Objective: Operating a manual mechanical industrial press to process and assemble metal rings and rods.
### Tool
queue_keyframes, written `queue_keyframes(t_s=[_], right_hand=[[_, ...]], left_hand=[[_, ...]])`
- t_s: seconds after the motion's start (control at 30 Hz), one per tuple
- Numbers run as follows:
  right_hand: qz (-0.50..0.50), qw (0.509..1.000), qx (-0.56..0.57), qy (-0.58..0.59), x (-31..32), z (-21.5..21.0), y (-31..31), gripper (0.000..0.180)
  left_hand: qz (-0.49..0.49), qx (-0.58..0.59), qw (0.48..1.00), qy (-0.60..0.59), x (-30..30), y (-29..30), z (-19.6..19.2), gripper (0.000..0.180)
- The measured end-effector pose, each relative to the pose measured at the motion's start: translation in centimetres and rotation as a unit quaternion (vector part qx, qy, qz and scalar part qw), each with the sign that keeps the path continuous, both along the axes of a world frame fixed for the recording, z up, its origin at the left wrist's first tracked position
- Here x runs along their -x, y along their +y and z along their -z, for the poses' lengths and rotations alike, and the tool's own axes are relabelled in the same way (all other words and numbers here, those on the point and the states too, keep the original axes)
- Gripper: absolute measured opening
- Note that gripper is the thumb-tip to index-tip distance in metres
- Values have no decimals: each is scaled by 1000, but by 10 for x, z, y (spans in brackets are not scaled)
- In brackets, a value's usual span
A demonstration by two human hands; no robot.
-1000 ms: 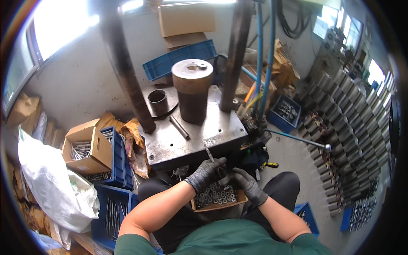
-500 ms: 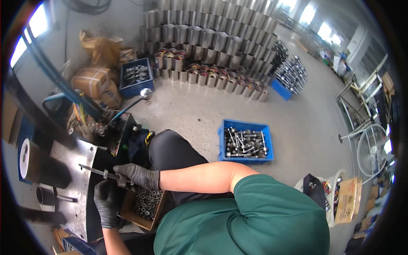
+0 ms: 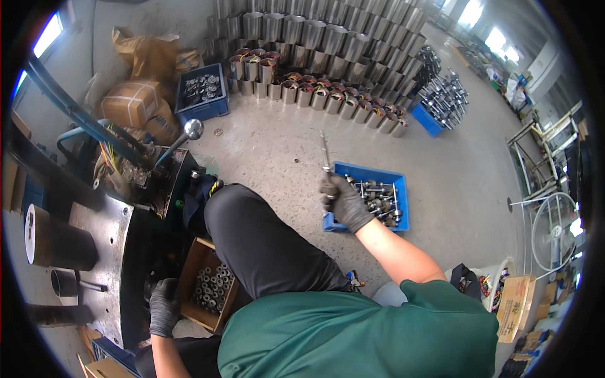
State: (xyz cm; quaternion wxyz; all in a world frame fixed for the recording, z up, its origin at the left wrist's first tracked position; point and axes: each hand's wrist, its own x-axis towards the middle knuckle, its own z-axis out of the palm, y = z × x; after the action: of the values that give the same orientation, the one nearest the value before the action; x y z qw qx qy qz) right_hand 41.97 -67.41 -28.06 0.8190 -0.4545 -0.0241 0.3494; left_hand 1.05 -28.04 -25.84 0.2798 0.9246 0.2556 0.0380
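Observation:
My right hand (image 3: pixel 348 205), in a dark grey glove, is closed around a thin steel shaft (image 3: pixel 325 151). The shaft stands up out of the fist, its free end pointing away from me; the gripped part is mostly covered. Beneath and beside this hand is a blue crate (image 3: pixel 404 189) of similar metal shafts with thicker collars. My left hand (image 3: pixel 165 309), gloved too, hangs low between the steel machine plate and a wooden box (image 3: pixel 234 299) of small metal rings (image 3: pixel 211 286). Its fingers point away from me into shadow, so their grip is unclear.
On the left stands a machine with a steel plate (image 3: pixel 107 252), a thick cylinder (image 3: pixel 63 239) and a ball-ended lever (image 3: pixel 193 130). Stacked metal cylinders (image 3: pixel 309 38) line the back. Another blue crate (image 3: pixel 220 104) holds metal parts. A fan (image 3: pixel 554 233) stands at right.
My right hand has swung from the machine's side rightward to the blue crate, carrying the shaft. My left hand has dropped slightly toward me, away from the shaft.

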Motion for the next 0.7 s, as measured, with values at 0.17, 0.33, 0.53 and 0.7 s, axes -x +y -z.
queue_keyframes(t_s=[0.17, 0.33, 0.53, 0.7], right_hand=[[67, 935, 347, 18, -40, 59, -96, 18], [-124, 589, 674, -428, -71, 63, -128, 38], [-182, 512, 717, -436, -113, 61, -112, 58], [-146, 533, 715, -428, -143, 85, -113, 56]], left_hand=[[47, -32, 994, 91, 8, 0, 10, 21], [29, -21, 988, 151, 20, 7, 26, 25], [36, -34, 985, 166, 15, 6, 31, 27], [16, -16, 983, 181, 12, 7, 29, 27]])
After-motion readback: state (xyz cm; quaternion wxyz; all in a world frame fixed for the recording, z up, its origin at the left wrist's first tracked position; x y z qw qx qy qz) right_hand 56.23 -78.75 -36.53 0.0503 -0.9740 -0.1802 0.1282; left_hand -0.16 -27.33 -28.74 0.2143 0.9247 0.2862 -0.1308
